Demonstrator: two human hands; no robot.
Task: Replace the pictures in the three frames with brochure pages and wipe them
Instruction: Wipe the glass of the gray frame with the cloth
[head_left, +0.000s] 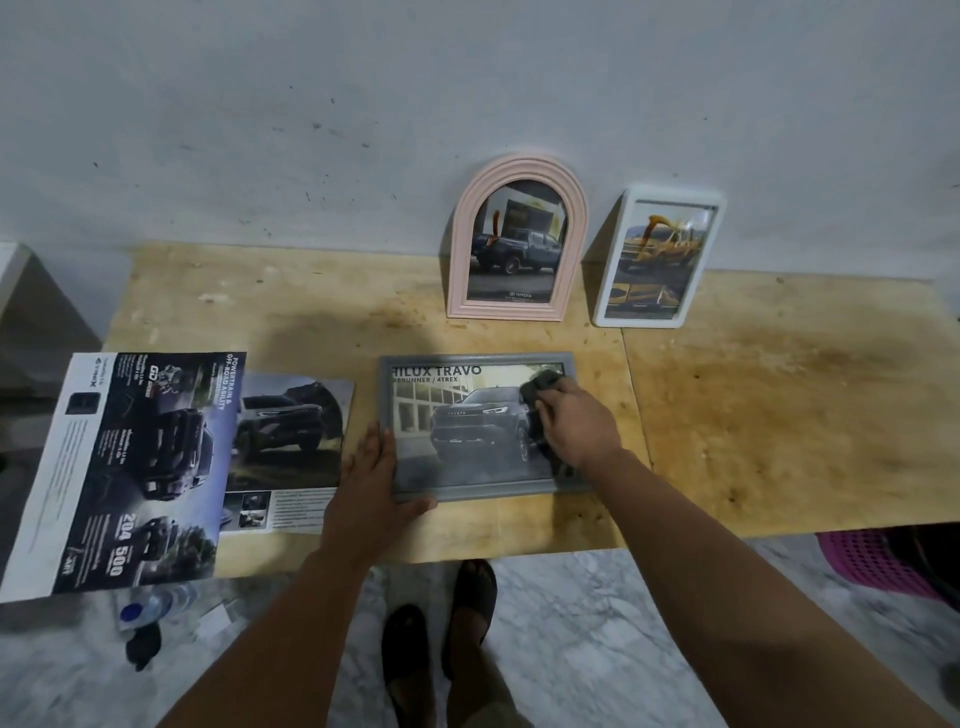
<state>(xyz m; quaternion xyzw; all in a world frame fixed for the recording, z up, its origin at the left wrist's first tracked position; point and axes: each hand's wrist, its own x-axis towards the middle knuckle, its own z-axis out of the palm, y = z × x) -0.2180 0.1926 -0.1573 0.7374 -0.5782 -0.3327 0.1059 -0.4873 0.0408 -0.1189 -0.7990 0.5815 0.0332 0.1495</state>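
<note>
A grey frame (470, 491) lies flat on the wooden table (779, 415) with a truck brochure page inside. My left hand (371, 488) presses flat on its lower left corner. My right hand (574, 426) grips a dark cloth (540, 387) against the glass at the frame's upper right. A pink arched frame (460, 249) and a white frame (605, 291) lean upright against the wall behind, each holding a truck picture. Brochure pages (124, 467) lie at the left, one overhanging the table's front edge.
The wall (467, 78) rises right behind the table. On the marble floor lie a plastic bottle (148, 608) with a blue cap at the left and a pink basket (872, 564) under the table's right end. My feet in sandals stand below the front edge.
</note>
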